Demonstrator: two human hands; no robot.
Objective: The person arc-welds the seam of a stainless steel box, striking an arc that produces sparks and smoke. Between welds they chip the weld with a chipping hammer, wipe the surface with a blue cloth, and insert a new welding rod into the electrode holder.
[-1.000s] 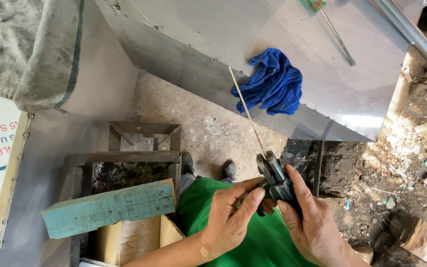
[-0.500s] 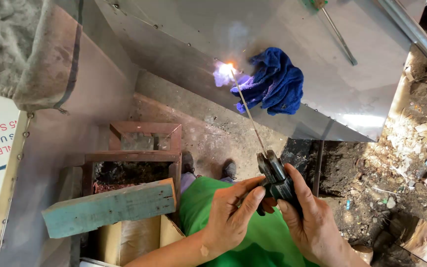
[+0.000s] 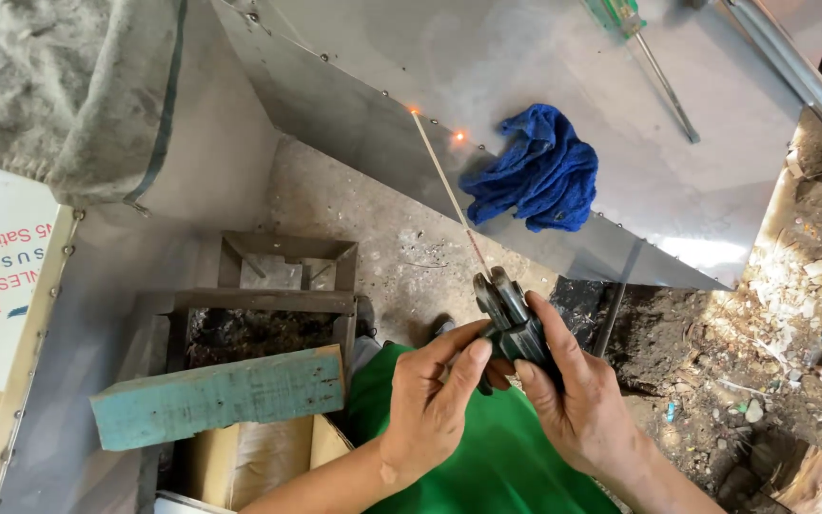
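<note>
both hands wrap a dark electrode holder (image 3: 511, 324) low in the view, above a green garment (image 3: 487, 457). right hand (image 3: 577, 400) has its grip tight around the holder's handle; left hand (image 3: 435, 400) steadies it from the side, thumb and fingers pressed on. a thin welding rod (image 3: 444, 186) runs up from the clamp to a sheet-metal panel (image 3: 563, 57), its tip glowing orange at the riveted edge. a blue rag (image 3: 535, 171) lies on the panel just beside the rod. a teal wooden block (image 3: 221, 395) sits to the left.

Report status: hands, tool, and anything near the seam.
Both hands, left and right, grip electrode holder. Welding rod tip at sheet-metal seam. Blue rag beside it.
</note>
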